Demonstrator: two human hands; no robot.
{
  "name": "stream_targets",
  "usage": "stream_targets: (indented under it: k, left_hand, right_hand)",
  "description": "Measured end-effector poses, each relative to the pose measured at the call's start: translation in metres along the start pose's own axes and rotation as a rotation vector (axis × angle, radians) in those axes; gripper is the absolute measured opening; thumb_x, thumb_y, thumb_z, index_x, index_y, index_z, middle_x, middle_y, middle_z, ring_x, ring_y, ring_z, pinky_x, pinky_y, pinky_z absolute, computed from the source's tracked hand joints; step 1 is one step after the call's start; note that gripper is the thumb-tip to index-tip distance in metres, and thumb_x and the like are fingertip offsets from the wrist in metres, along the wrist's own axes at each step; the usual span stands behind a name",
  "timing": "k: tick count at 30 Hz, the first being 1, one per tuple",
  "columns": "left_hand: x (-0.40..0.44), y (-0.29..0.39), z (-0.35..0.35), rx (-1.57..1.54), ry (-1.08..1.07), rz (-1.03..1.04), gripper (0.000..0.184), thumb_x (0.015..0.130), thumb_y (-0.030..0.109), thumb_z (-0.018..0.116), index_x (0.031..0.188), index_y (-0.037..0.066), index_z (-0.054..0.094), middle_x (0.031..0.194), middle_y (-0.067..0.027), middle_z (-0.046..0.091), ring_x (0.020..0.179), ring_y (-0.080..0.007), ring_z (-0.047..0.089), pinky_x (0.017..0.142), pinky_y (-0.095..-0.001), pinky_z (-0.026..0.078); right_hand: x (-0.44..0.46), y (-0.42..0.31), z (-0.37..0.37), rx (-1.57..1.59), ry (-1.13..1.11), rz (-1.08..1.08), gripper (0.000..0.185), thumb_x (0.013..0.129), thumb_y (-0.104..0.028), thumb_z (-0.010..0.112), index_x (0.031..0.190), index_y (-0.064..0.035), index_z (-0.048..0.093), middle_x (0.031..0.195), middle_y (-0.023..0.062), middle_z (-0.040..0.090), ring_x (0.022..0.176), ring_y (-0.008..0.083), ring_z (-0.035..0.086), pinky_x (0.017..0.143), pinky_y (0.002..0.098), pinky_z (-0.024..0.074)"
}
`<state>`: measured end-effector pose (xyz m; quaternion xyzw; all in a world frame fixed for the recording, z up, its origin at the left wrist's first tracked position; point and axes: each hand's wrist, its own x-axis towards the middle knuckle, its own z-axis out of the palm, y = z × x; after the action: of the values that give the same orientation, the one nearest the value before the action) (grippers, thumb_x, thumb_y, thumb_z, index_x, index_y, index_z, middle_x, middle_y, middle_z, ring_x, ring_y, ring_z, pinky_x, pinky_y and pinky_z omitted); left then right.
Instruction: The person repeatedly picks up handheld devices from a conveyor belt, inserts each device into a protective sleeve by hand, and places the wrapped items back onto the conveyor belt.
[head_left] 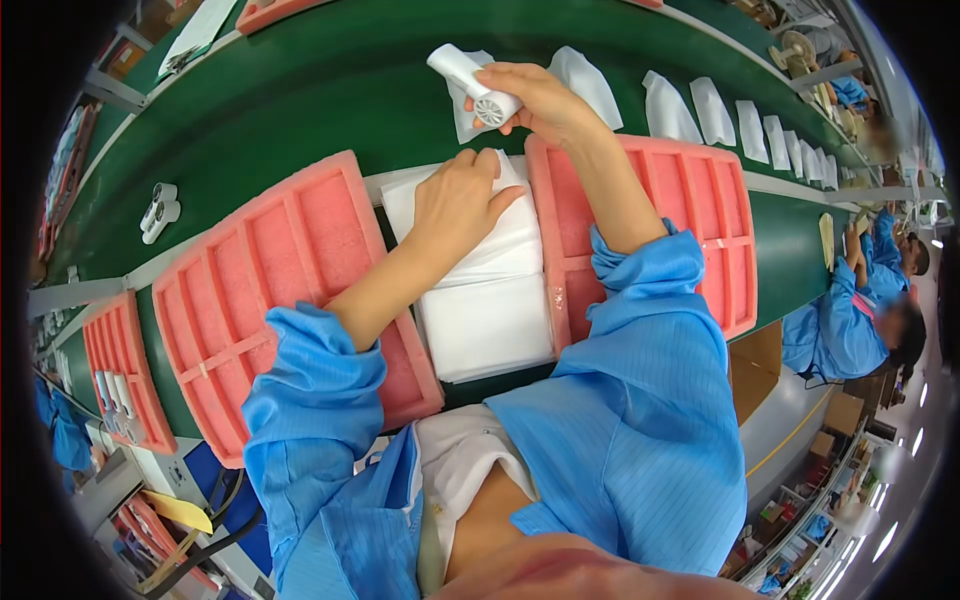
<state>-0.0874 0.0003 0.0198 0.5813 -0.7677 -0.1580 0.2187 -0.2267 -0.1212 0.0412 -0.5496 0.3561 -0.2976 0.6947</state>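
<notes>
My right hand [540,97] grips a white handheld fan [462,70], its round slotted grille facing down toward me. Behind the fan, a white sleeve [466,118] lies on the green surface. My left hand [458,203] rests on the upper end of a stack of white sleeves [490,325], with thumb spread away from bent fingers; some fingertips are hidden. The stack lies between a left pink foam tray [345,230] and a right pink foam tray [740,190], both divided into compartments.
Another white device [160,213] lies on the green conveyor belt [260,110] at left. Along the right, several white sleeves [712,112] form a row. A further pink tray [130,370] holds white devices at far left. A co-worker in blue [845,325] sits at right.
</notes>
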Motion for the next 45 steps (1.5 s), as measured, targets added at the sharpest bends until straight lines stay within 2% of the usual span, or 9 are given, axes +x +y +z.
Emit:
stream_targets:
  k: [12, 15, 21, 28, 33, 37, 40, 42, 45]
  left_hand:
    - [-0.009, -0.029, 0.021, -0.090, 0.039, 0.146, 0.015, 0.079, 0.015, 0.072, 0.082, 0.006, 0.060, 0.082, -0.0080, 0.060, 0.075, -0.0257, 0.061, 0.066, -0.0381, 0.048]
    - [0.000, -0.028, 0.003, -0.333, -0.150, -0.045, 0.008, 0.079, 0.006, 0.068, 0.085, 0.003, 0.062, 0.080, -0.0068, 0.061, 0.068, -0.0201, 0.059, 0.063, -0.0328, 0.047]
    - [0.015, -0.036, -0.030, -0.523, 0.152, -0.020, 0.007, 0.082, 0.010, 0.067, 0.085, 0.003, 0.064, 0.080, -0.0080, 0.062, 0.056, -0.0180, 0.054, 0.053, -0.0317, 0.043]
    - [0.016, -0.032, -0.051, -0.336, 0.532, 0.051, 0.008, 0.082, 0.007, 0.066, 0.088, 0.001, 0.064, 0.078, -0.0052, 0.059, 0.055, -0.0130, 0.050, 0.051, -0.0278, 0.040]
    - [0.020, -0.040, -0.051, -0.740, 0.507, -0.042, 0.008, 0.082, 0.004, 0.066, 0.089, 0.002, 0.065, 0.079, -0.0040, 0.058, 0.060, -0.0096, 0.051, 0.053, -0.0241, 0.040]
    - [0.023, -0.042, -0.058, -0.726, 0.584, -0.109, 0.006, 0.082, 0.005, 0.067, 0.088, 0.003, 0.064, 0.080, -0.0042, 0.059, 0.061, -0.0100, 0.051, 0.054, -0.0232, 0.041]
    - [0.016, -0.028, -0.063, -0.470, 0.535, 0.196, 0.008, 0.085, 0.004, 0.067, 0.090, 0.003, 0.062, 0.085, -0.0004, 0.057, 0.069, -0.0070, 0.050, 0.057, -0.0195, 0.039]
    - [0.010, -0.016, -0.057, -0.442, 0.471, 0.315, 0.009, 0.080, 0.005, 0.069, 0.086, 0.004, 0.062, 0.083, -0.0042, 0.059, 0.070, -0.0147, 0.056, 0.058, -0.0248, 0.044]
    - [0.010, -0.014, -0.054, -0.360, 0.455, 0.354, 0.021, 0.074, 0.007, 0.074, 0.092, 0.007, 0.062, 0.085, -0.0056, 0.060, 0.077, -0.0239, 0.062, 0.065, -0.0312, 0.050]
  right_hand:
    - [-0.003, 0.003, 0.015, -0.228, -0.069, 0.039, 0.040, 0.093, -0.032, 0.059, 0.117, 0.0009, 0.059, 0.086, 0.0061, 0.069, 0.070, 0.0102, 0.066, 0.050, 0.0196, 0.0461]
    - [-0.010, -0.007, 0.011, -0.283, -0.062, 0.020, 0.040, 0.092, -0.032, 0.060, 0.115, 0.0007, 0.061, 0.084, 0.0061, 0.070, 0.067, 0.0097, 0.065, 0.049, 0.0200, 0.0449]
    - [-0.024, -0.021, -0.001, -0.141, -0.068, -0.050, 0.047, 0.087, -0.030, 0.066, 0.122, 0.0008, 0.060, 0.076, 0.0090, 0.068, 0.062, 0.0094, 0.062, 0.046, 0.0198, 0.0431]
    - [-0.032, -0.030, 0.009, 0.144, -0.268, 0.084, 0.053, 0.086, -0.022, 0.069, 0.127, 0.0077, 0.054, 0.090, 0.0139, 0.067, 0.069, 0.0153, 0.066, 0.054, 0.0234, 0.0500]
    - [-0.030, -0.026, 0.011, 0.177, -0.250, -0.022, 0.048, 0.088, -0.022, 0.067, 0.126, 0.0050, 0.055, 0.087, 0.0129, 0.067, 0.069, 0.0153, 0.066, 0.055, 0.0225, 0.0498]
    - [-0.036, -0.036, 0.010, -0.239, 0.018, -0.100, 0.043, 0.086, -0.024, 0.069, 0.122, -0.0047, 0.058, 0.087, 0.0130, 0.067, 0.071, 0.0154, 0.067, 0.061, 0.0243, 0.0502]
    - [-0.032, -0.027, 0.022, -0.315, 0.091, -0.288, 0.032, 0.083, -0.024, 0.069, 0.106, -0.0059, 0.057, 0.086, 0.0137, 0.067, 0.074, 0.0179, 0.068, 0.062, 0.0281, 0.0503]
    - [-0.027, -0.013, 0.031, -0.672, 0.301, -0.571, 0.029, 0.078, -0.020, 0.069, 0.097, -0.0043, 0.054, 0.077, 0.0126, 0.067, 0.070, 0.0226, 0.069, 0.061, 0.0317, 0.0497]
    - [-0.033, -0.017, 0.038, -1.048, 0.453, -0.624, 0.030, 0.075, -0.020, 0.068, 0.096, -0.0043, 0.053, 0.071, 0.0120, 0.065, 0.066, 0.0247, 0.067, 0.058, 0.0333, 0.0481]
